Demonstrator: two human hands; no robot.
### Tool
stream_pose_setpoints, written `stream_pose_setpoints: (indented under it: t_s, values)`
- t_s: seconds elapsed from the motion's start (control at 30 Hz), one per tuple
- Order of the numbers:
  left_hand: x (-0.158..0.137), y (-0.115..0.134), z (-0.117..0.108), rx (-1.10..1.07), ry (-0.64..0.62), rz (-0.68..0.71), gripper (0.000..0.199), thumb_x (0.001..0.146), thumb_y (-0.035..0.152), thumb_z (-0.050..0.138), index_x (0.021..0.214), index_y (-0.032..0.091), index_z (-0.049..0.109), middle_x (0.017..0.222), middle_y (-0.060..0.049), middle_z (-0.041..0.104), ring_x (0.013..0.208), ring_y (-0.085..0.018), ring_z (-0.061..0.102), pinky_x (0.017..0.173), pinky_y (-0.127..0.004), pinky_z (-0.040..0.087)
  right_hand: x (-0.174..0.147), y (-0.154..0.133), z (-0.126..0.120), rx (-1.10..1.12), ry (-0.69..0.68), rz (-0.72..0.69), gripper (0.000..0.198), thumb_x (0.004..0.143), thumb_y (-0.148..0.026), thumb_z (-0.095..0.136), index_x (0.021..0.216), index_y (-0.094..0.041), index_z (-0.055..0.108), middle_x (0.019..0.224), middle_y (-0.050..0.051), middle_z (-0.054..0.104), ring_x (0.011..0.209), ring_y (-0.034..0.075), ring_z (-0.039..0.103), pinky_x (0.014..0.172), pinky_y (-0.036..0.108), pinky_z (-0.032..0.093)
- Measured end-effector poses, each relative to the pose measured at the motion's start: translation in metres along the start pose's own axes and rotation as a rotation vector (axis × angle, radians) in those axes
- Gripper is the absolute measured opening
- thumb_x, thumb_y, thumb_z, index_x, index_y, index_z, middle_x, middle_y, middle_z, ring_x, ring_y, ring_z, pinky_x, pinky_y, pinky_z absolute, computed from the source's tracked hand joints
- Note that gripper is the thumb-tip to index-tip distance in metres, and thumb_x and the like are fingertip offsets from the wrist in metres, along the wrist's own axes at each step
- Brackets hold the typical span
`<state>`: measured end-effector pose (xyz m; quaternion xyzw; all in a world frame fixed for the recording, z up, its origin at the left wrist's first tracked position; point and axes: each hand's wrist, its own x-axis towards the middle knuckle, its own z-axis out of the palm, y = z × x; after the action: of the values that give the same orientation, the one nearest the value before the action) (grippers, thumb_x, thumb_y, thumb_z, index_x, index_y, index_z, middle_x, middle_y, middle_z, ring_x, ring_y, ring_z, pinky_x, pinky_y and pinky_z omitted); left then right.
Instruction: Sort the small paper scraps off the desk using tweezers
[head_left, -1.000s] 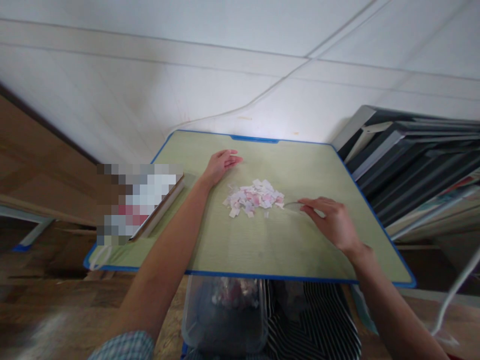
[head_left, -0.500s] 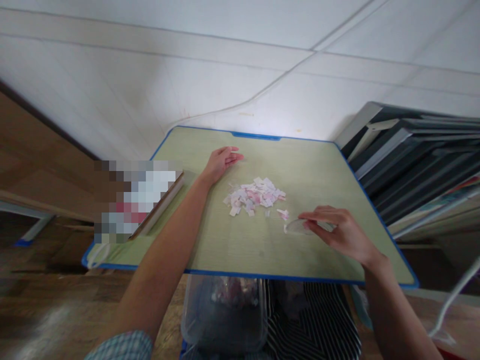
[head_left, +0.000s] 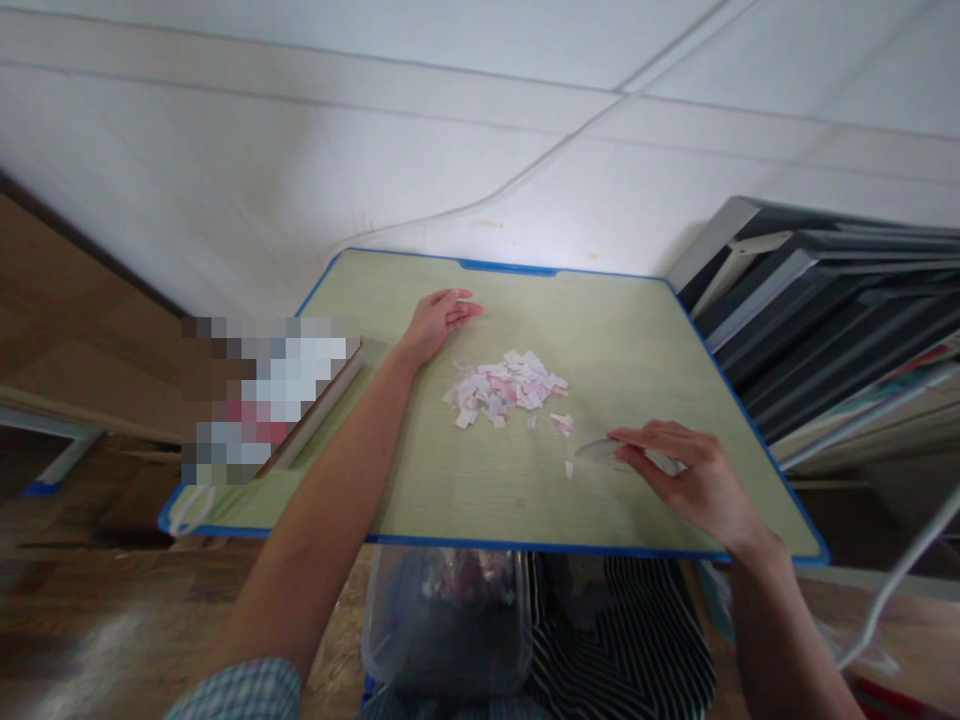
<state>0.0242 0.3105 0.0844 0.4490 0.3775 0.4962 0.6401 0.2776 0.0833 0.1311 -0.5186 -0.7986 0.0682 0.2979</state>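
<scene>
A loose heap of small white and pink paper scraps (head_left: 506, 388) lies mid-table. My right hand (head_left: 686, 475) is closed, thumb and fingers pinching a thin, clear plastic piece with a curved edge (head_left: 596, 452); its exact kind is unclear. Just left of that piece, a single white scrap (head_left: 568, 469) lies on the table, with a pinkish-white scrap (head_left: 562, 423) a little farther off. My left hand (head_left: 444, 318) rests on its side beyond the heap's left end, fingers stretched out and loosely bent, with no held thing visible.
The green tabletop (head_left: 600, 330) has a blue rim and meets a white wall. A blurred-out box-like object (head_left: 292, 400) stands at the left. Dark folded panels (head_left: 810, 290) lean at the right. Below the front edge is a clear plastic bin (head_left: 450, 640).
My right hand has shifted slightly right with the clear piece. The white scrap that was at the piece's left tip now lies apart from it. My left hand keeps its place.
</scene>
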Motion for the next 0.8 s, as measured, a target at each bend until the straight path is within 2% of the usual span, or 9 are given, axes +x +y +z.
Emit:
stream_pose_setpoints:
  t_s: [0.33,0.8]
  values:
    - [-0.001,0.002,0.002,0.004,0.005,-0.016,0.021,0.088,0.022,0.041,0.087,0.012,0.059,0.069,-0.004,0.069,0.074,-0.011,0.066,0.079,-0.024,0.046,-0.009,0.001,0.004,0.001,-0.087,-0.079,0.015,0.084,-0.016,0.056,0.090,-0.017,0.070,0.074,0.004,0.072,0.063,0.015,0.063,0.061,0.028,0.050]
    - [0.000,0.001,0.001,0.008,-0.005,-0.006,0.021,0.089,0.022,0.041,0.087,0.012,0.059,0.070,-0.004,0.069,0.075,-0.011,0.066,0.077,-0.023,0.046,-0.028,-0.003,-0.028,0.008,-0.316,-0.108,0.017,0.087,-0.018,0.053,0.088,-0.020,0.070,0.070,0.002,0.070,0.067,0.015,0.064,0.062,0.028,0.051]
